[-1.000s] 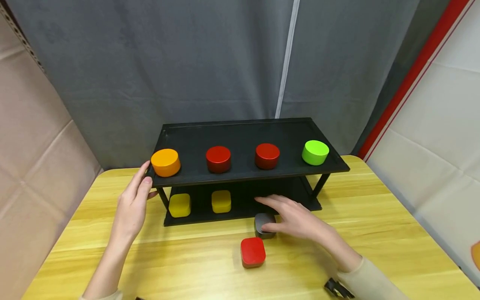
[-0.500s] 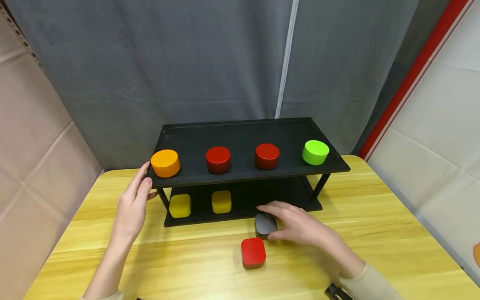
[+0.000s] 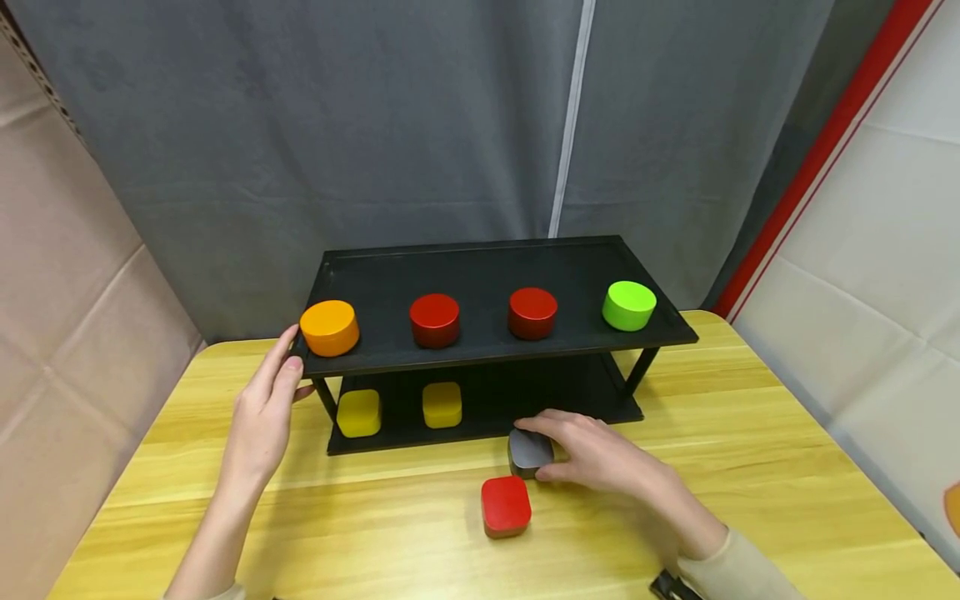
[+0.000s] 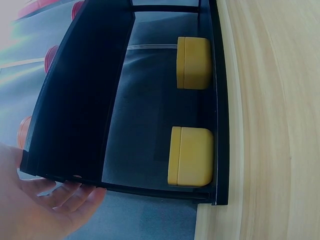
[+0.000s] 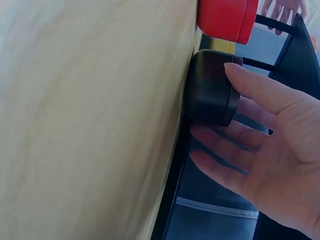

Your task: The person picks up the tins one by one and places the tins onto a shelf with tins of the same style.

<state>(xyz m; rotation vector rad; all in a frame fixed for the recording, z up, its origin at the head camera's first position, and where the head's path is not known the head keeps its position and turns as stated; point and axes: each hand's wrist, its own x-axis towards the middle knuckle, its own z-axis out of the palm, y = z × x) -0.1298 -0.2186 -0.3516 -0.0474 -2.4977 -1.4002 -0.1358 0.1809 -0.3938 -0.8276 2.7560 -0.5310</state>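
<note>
My left hand (image 3: pixel 258 412) grips the left front corner of a black two-tier shelf (image 3: pixel 480 258), thumb at the front; its fingertips show along the upper tier's end in the left wrist view. My right hand (image 3: pixel 600 450) holds a dark grey rounded-square lidded box (image 3: pixel 531 450) between thumb and fingers, at the lower tier's front edge. In the right wrist view the thumb (image 5: pixel 245 80) lies on the box's lid edge. Just in front of it on the table sits a red rounded-square box (image 3: pixel 506 504). Two yellow square boxes (image 3: pixel 359 413) (image 3: pixel 442 405) stand on the lower tier.
The upper tier bears an orange round box (image 3: pixel 330 328), two dark red round ones (image 3: pixel 435 320) (image 3: pixel 533 313) and a green one (image 3: pixel 629 305). A grey curtain (image 3: pixel 375 125) hangs behind the wooden table (image 3: pixel 375 533). A black object (image 3: pixel 671 586) lies by the right sleeve.
My right hand has come down around the dark grey box, its thumb passing from the box's top to its near right side. The left hand stays at the shelf corner.
</note>
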